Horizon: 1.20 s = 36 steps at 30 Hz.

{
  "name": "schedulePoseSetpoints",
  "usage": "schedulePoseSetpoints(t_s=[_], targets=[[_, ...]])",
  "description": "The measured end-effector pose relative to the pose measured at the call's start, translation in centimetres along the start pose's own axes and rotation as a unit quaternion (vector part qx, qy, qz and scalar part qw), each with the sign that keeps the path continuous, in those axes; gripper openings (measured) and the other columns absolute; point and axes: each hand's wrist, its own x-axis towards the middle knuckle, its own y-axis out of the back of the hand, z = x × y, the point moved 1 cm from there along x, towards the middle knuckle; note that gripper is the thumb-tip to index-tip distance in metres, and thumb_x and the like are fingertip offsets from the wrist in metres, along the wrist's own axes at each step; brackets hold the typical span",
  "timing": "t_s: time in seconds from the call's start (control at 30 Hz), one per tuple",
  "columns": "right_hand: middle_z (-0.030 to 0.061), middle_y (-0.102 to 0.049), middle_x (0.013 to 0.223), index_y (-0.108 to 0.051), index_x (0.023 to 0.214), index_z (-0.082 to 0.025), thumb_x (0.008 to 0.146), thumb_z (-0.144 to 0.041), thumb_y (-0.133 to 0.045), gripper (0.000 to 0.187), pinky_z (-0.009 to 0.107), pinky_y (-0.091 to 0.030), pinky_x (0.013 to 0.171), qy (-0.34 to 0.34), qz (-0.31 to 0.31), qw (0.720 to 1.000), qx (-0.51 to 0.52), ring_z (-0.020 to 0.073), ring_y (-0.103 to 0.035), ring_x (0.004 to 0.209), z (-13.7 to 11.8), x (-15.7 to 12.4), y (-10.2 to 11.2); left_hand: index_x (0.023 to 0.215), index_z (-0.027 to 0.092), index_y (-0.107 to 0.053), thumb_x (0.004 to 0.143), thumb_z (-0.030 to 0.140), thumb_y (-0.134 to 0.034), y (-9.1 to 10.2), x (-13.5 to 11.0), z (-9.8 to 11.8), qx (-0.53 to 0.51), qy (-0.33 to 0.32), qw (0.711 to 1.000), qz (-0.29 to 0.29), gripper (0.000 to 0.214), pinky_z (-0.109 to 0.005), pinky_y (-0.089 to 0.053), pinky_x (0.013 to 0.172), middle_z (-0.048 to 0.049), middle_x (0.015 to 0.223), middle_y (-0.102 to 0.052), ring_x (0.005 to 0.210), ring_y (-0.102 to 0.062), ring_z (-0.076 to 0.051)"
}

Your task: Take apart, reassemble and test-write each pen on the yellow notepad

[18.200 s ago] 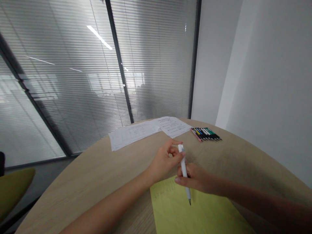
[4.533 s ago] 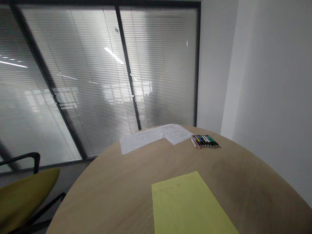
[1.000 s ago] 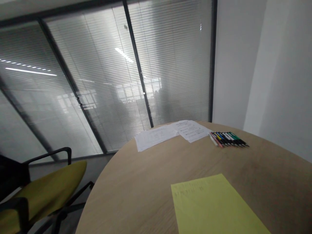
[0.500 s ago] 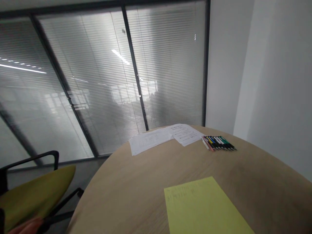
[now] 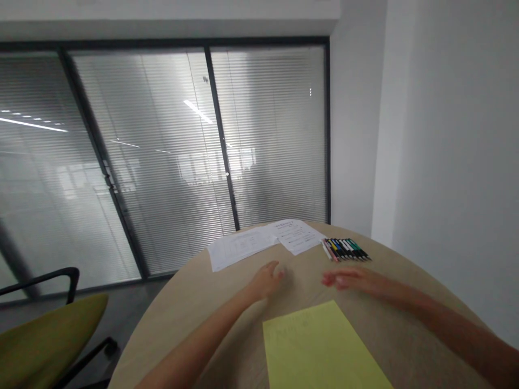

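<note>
Both my hands reach out over a round wooden table point(image 5: 182, 324). My left hand point(image 5: 265, 281) is above the tabletop, beyond the left corner of a yellow sheet of paper point(image 5: 320, 346), its fingers apart and nothing in them. My right hand point(image 5: 346, 278) points inward with fingers stretched out, somewhat blurred, and holds nothing. Just beyond it lies a row of pens point(image 5: 344, 249) with black, white, green, blue, yellow and pink parts. White printed sheets point(image 5: 243, 246) lie at the far edge, past my left hand. Faint writing shows near the top of the yellow sheet.
A chair with a yellow-green seat point(image 5: 52, 340) and black armrest point(image 5: 44, 275) stands left of the table. Glass panels with blinds point(image 5: 275, 135) rise behind the table, and a pale wall point(image 5: 454, 162) is on the right.
Both hands have come in over the table; earlier only blurred fingers showed at the lower left. The view has tilted up slightly and levelled. Papers and pens lie as before.
</note>
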Motion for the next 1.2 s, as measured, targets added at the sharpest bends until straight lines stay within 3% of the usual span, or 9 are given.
schedulePoseSetpoints(t_s=[0.13,0.17,0.27,0.4,0.8,0.93,1.0,1.07,1.2], targets=[[0.0134,-0.044,0.126,-0.047,0.119,-0.010,0.082,-0.034,-0.038,0.046,0.033,-0.024,0.100,-0.011,0.024,0.991,-0.135,0.0216,-0.035,0.118,-0.6,4.8,-2.7,0.129,0.004,-0.026,0.075,0.043,-0.039,-4.7,2.6,0.5,0.047,0.000,0.999,0.021,0.069,-0.039,-0.011,0.103,-0.0141,0.138,-0.019,0.127,-0.015,-0.026],[0.0153,-0.040,0.129,-0.043,0.121,-0.006,0.081,-0.032,-0.039,0.049,0.033,-0.021,0.101,-0.015,0.029,0.990,-0.140,0.0218,-0.032,0.121,-0.6,5.7,-3.6,0.130,0.004,-0.025,0.075,0.046,-0.038,-5.3,2.8,0.3,0.054,0.007,0.998,0.021,0.071,-0.041,-0.011,0.103,-0.0149,0.138,-0.018,0.127,-0.014,-0.027],[0.0143,-0.044,0.126,-0.049,0.117,-0.007,0.081,-0.031,-0.037,0.045,0.032,-0.024,0.099,-0.022,0.025,0.987,-0.159,0.0210,-0.034,0.119,0.1,6.7,-6.0,0.128,0.001,-0.028,0.077,0.050,-0.030,-6.5,2.8,-0.7,0.070,0.032,0.997,0.020,0.071,-0.043,-0.014,0.101,-0.0175,0.136,-0.023,0.125,-0.019,-0.028],[0.0155,-0.042,0.127,-0.048,0.118,-0.005,0.080,-0.030,-0.036,0.047,0.034,-0.025,0.099,-0.018,0.025,0.984,-0.175,0.0227,-0.034,0.119,1.2,6.1,-7.4,0.128,0.004,-0.030,0.079,0.050,-0.024,-7.1,2.6,-1.4,0.081,0.043,0.995,0.026,0.067,-0.041,-0.015,0.102,-0.0153,0.135,-0.025,0.125,-0.020,-0.025],[0.0119,-0.045,0.126,-0.050,0.116,-0.010,0.079,-0.031,-0.037,0.045,0.034,-0.027,0.097,-0.021,0.042,0.980,-0.191,0.0222,-0.038,0.117,1.5,5.8,-7.5,0.125,0.007,-0.035,0.078,0.050,-0.026,-6.8,2.5,-0.8,0.100,0.048,0.993,0.039,0.064,-0.041,-0.018,0.100,-0.0132,0.134,-0.030,0.123,-0.025,-0.025],[0.0068,-0.055,0.115,-0.059,0.103,-0.018,0.078,-0.029,-0.039,0.034,0.031,-0.028,0.096,-0.043,0.070,0.980,-0.184,0.0191,-0.046,0.109,1.7,6.4,-6.5,0.125,0.007,-0.036,0.078,0.049,-0.026,-6.8,2.5,-0.7,0.095,0.046,0.993,0.044,0.064,-0.041,-0.019,0.100,-0.0139,0.133,-0.032,0.122,-0.026,-0.026],[0.0072,-0.054,0.116,-0.058,0.102,-0.018,0.076,-0.027,-0.041,0.032,0.030,-0.025,0.098,-0.076,0.101,0.975,-0.180,0.0194,-0.043,0.111,2.3,7.4,-5.0,0.125,0.007,-0.036,0.077,0.049,-0.026,-6.8,2.5,-0.7,0.093,0.044,0.994,0.046,0.064,-0.041,-0.019,0.100,-0.0138,0.133,-0.032,0.122,-0.026,-0.026],[0.0096,-0.043,0.127,-0.050,0.112,-0.017,0.075,-0.032,-0.044,0.041,0.033,-0.023,0.098,-0.129,0.141,0.966,-0.173,0.0231,-0.034,0.118,3.7,8.5,-2.9,0.125,0.007,-0.036,0.077,0.049,-0.026,-6.9,2.6,-0.7,0.091,0.043,0.994,0.048,0.064,-0.041,-0.019,0.100,-0.0137,0.133,-0.032,0.122,-0.026,-0.026],[0.0200,-0.042,0.124,-0.042,0.119,-0.013,0.070,-0.056,-0.044,0.065,0.048,-0.026,0.092,-0.275,0.183,0.935,-0.132,0.0360,-0.033,0.116,8.4,10.0,1.9,0.124,0.008,-0.037,0.077,0.049,-0.026,-7.0,2.6,-0.8,0.091,0.047,0.993,0.052,0.064,-0.041,-0.018,0.100,-0.0136,0.133,-0.032,0.122,-0.026,-0.026]])
